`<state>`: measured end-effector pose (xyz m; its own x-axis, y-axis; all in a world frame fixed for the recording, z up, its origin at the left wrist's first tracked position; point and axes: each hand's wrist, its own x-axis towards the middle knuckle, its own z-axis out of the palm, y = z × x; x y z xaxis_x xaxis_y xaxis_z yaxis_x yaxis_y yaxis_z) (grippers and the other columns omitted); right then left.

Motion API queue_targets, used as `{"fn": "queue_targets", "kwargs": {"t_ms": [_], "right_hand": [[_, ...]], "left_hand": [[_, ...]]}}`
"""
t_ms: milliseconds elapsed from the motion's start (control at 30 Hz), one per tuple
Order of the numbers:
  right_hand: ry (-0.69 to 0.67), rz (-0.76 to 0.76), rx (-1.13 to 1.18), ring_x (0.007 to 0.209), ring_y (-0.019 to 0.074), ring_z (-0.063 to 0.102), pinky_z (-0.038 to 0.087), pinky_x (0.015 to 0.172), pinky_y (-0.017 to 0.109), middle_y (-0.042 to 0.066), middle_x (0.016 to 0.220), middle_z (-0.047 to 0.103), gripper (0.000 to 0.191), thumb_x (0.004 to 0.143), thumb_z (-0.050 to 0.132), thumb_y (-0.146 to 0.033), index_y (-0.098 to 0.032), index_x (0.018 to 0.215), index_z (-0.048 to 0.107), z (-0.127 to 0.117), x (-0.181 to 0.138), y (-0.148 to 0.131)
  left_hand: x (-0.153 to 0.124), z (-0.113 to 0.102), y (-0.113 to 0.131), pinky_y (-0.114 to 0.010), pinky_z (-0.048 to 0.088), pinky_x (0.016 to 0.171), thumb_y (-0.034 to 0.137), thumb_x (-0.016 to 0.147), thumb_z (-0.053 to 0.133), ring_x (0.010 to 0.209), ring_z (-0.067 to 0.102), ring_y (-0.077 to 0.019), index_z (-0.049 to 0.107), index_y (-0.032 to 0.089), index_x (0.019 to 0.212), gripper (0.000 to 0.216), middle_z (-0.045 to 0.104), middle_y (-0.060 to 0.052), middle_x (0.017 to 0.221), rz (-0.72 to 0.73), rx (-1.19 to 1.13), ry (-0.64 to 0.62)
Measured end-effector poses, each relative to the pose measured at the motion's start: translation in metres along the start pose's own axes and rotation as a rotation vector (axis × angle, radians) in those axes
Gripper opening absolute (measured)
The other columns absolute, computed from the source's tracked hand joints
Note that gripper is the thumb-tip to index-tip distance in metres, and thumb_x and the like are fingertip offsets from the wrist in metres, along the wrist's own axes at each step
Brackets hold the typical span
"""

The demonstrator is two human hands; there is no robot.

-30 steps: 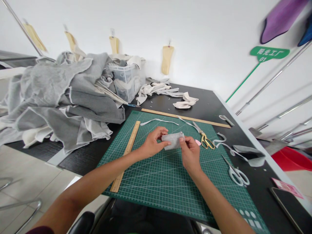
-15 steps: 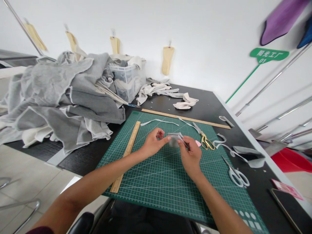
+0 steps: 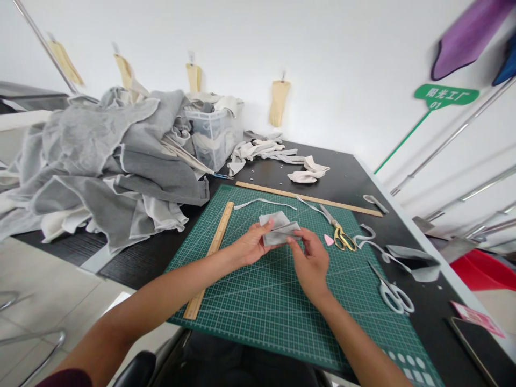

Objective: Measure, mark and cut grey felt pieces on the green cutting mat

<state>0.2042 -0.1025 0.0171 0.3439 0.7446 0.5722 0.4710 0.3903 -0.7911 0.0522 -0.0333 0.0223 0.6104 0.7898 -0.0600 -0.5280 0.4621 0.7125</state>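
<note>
Two small grey fabric pieces (image 3: 278, 232), or one folded piece, are held up over the green cutting mat (image 3: 258, 301); I cannot tell which. My left hand (image 3: 257, 243) grips the cloth from the left, thumb on top and fingers beneath. On the right edge, my right hand (image 3: 310, 260) pinches it between thumb and fingers. Right of the hands lie a pink piece of tailor's chalk (image 3: 329, 239) and gold-handled scissors (image 3: 342, 236). A short wooden ruler (image 3: 213, 250) lies left of the hands, partly under my left forearm.
A long wooden ruler (image 3: 306, 197) crosses the mat's far edge. White-handled scissors (image 3: 395, 295) and a phone (image 3: 479, 344) lie at right. A large heap of grey fabric (image 3: 100, 156) and a clear plastic bin (image 3: 213, 137) stand at left. Cloth scraps (image 3: 262, 149) lie behind.
The grey cloth has been turned and fanned open, showing more of its surface. My left hand has moved from beside it to a grip underneath. My right hand still pinches its right side.
</note>
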Motion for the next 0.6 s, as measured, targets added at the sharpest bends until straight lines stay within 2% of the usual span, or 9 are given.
{"fn": "queue_targets", "kwargs": {"t_ms": [67,133,267,333,467,500,600], "right_hand": [[0.042,0.205,0.224,0.096,0.0248,0.069,0.056,0.088,0.045,0.007,0.104,0.073,0.027,0.084,0.075,-0.034,-0.023,0.106,0.067,0.005,0.002,0.004],[0.077,0.346,0.393,0.088,0.0217,0.069,0.057,0.079,0.039,0.005,0.098,0.072,0.033,0.08,0.079,-0.034,-0.022,0.106,0.064,0.008,0.005,0.008],[0.101,0.478,0.516,0.073,0.0173,0.065,0.054,0.062,0.029,0.0,0.087,0.067,0.038,0.072,0.084,-0.035,-0.023,0.095,0.057,0.008,0.009,0.01],[0.075,0.546,0.581,0.069,0.0164,0.065,0.052,0.056,0.026,-0.001,0.087,0.066,0.045,0.07,0.086,-0.034,-0.026,0.099,0.053,0.006,0.011,0.007],[0.029,0.667,0.715,0.077,0.0186,0.069,0.057,0.061,0.029,-0.002,0.094,0.067,0.072,0.064,0.09,-0.028,-0.032,0.123,0.049,0.001,0.016,0.001],[0.011,0.707,0.744,0.079,0.0193,0.07,0.058,0.063,0.031,-0.001,0.095,0.068,0.074,0.063,0.091,-0.027,-0.032,0.124,0.05,0.0,0.018,0.001],[-0.132,0.846,0.794,0.08,0.0213,0.071,0.06,0.067,0.035,0.003,0.097,0.073,0.056,0.065,0.09,-0.032,-0.024,0.112,0.061,-0.003,0.021,0.003]], "left_hand": [[0.0,0.0,0.002,-0.041,0.055,0.094,0.05,0.078,0.079,0.111,0.066,-0.0267,0.065,0.019,0.12,0.055,0.068,-0.013,0.124,0.046,0.042,-0.036],[0.0,0.002,0.002,-0.039,0.055,0.092,0.047,0.073,0.084,0.108,0.068,-0.0254,0.065,0.019,0.121,0.059,0.069,-0.012,0.122,0.088,0.095,-0.015],[0.001,0.0,-0.004,-0.032,0.054,0.078,0.047,0.072,0.084,0.086,0.069,-0.0192,0.071,0.012,0.106,0.05,0.073,-0.011,0.101,0.115,0.231,0.124],[0.003,-0.003,-0.004,-0.028,0.051,0.069,0.05,0.073,0.082,0.075,0.066,-0.016,0.073,0.01,0.098,0.048,0.073,-0.008,0.089,0.112,0.33,0.144],[0.004,-0.007,0.006,-0.024,0.045,0.067,0.049,0.076,0.079,0.072,0.06,-0.013,0.075,0.012,0.088,0.039,0.071,-0.004,0.08,0.198,0.598,0.093],[0.004,-0.008,0.009,-0.023,0.044,0.067,0.049,0.077,0.078,0.072,0.059,-0.0124,0.075,0.013,0.086,0.037,0.07,-0.003,0.078,0.216,0.644,0.072],[0.003,-0.01,0.02,-0.023,0.042,0.066,0.049,0.079,0.075,0.07,0.057,-0.0113,0.073,0.013,0.084,0.036,0.067,-0.001,0.075,0.215,0.719,-0.025]]}}
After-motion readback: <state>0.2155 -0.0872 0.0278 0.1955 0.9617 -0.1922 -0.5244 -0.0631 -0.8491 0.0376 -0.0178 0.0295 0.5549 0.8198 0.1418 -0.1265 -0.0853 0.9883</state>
